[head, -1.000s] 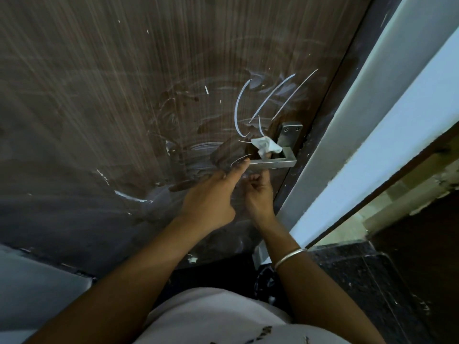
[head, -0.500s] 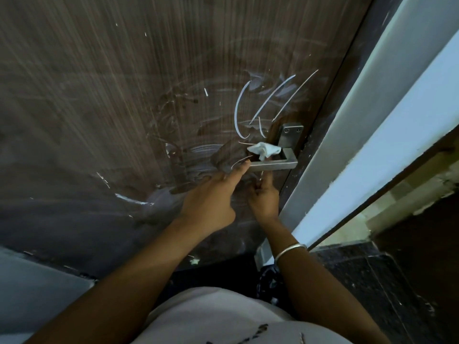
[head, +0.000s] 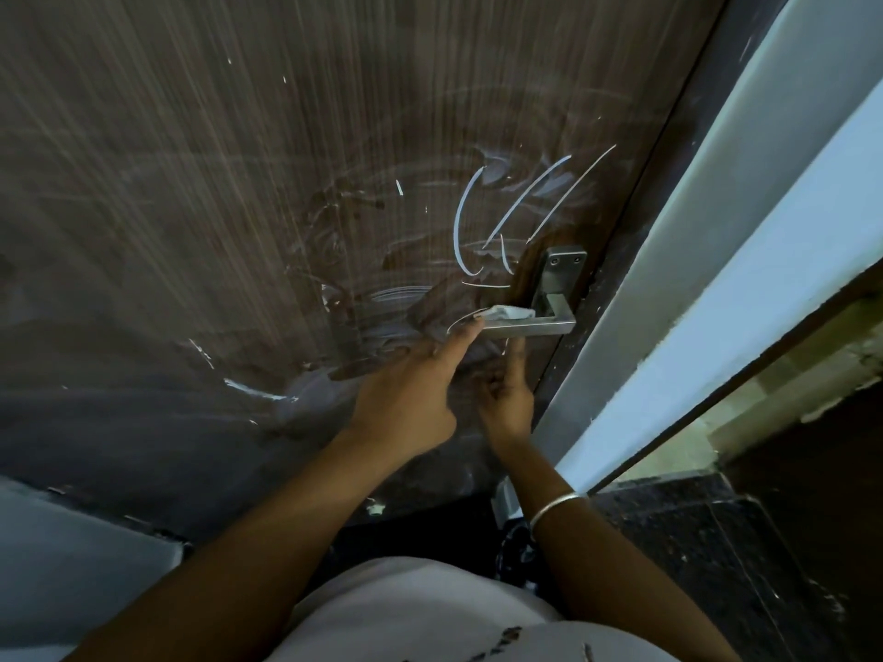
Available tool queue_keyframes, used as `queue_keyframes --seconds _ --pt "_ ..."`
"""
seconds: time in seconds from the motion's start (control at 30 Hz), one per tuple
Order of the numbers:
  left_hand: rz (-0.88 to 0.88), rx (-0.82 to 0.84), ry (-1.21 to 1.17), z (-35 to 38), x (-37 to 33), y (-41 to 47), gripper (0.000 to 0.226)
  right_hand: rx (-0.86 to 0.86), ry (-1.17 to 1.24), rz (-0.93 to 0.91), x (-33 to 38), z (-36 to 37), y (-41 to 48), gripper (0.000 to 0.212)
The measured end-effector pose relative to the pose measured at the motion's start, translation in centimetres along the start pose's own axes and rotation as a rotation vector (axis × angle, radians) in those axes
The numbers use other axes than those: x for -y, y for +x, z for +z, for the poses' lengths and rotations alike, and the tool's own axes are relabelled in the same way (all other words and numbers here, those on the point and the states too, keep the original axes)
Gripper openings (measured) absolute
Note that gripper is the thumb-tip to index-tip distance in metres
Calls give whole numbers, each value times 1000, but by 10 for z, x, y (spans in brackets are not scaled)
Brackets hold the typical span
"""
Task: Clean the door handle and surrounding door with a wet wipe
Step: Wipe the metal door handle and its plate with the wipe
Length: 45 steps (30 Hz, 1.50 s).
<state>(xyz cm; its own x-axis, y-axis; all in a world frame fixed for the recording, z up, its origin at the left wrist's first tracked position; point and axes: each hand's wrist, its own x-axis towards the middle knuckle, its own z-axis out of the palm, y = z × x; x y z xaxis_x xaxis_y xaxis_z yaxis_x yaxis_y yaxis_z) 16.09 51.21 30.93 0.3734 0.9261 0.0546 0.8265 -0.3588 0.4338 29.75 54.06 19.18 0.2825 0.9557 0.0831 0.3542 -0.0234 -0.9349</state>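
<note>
We see the wet wipe [head: 509, 312] bunched small and lying on top of the door handle [head: 537, 325], on the left part of the steel lever, away from its mounting plate. The left hand [head: 406, 394] reaches up with its index finger straight, the tip pressing on the wipe's left end at the free end of the lever; its other fingers are folded in and grip nothing that we can make out. The right hand [head: 506, 398], a bangle [head: 556, 506] on its wrist, sits just beside it, lower, with one straight finger touching the lever's underside and the rest loosely curled. Around the handle the dark wooden door [head: 239, 207] shows pale curved scratches and damp smears.
</note>
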Motion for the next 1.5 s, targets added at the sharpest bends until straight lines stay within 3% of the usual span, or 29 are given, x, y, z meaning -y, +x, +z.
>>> queue_keyframes --seconds 0.07,0.2,0.27,0.37,0.43,0.57,0.7,0.87,0.97,1.07,1.17,1.33,1.4,1.5 --pt "12 -5 -2 1 0 0 100 -36 238 16 8 3 -2 67" --pt "-1 -17 9 3 0 1 97 -199 569 57 30 8 4 27" --pt "2 -25 0 4 0 1 97 -289 689 141 42 9 7 19" --pt "0 -13 -24 5 1 1 98 -377 843 281 55 3 17 23" --pt "2 -16 -15 5 1 1 98 -349 909 343 56 -6 21 23" --pt "12 -24 -28 7 3 0 98 -261 884 370 47 -26 11 18" --pt "23 -35 -34 7 3 0 99 -342 883 406 35 -46 -2 29" --pt "1 -33 -72 9 1 1 99 -473 575 48 47 -74 -14 26" --pt "-6 -37 -79 9 -1 0 98 -485 219 -296 63 -93 -6 17" --pt "5 -40 -84 9 -1 0 98 -502 -133 -511 82 -106 5 27" --pt "6 -53 -66 10 0 -1 98 -408 -283 -568 95 -112 16 26" --pt "-10 -33 -62 10 1 -1 99 -53 -709 -613 103 -102 29 27" --pt "-5 -25 -59 10 3 -1 101 -4 -877 -649 106 -98 33 20" --pt "0 -12 -44 7 3 -2 102 106 -1066 -627 114 -99 37 27"
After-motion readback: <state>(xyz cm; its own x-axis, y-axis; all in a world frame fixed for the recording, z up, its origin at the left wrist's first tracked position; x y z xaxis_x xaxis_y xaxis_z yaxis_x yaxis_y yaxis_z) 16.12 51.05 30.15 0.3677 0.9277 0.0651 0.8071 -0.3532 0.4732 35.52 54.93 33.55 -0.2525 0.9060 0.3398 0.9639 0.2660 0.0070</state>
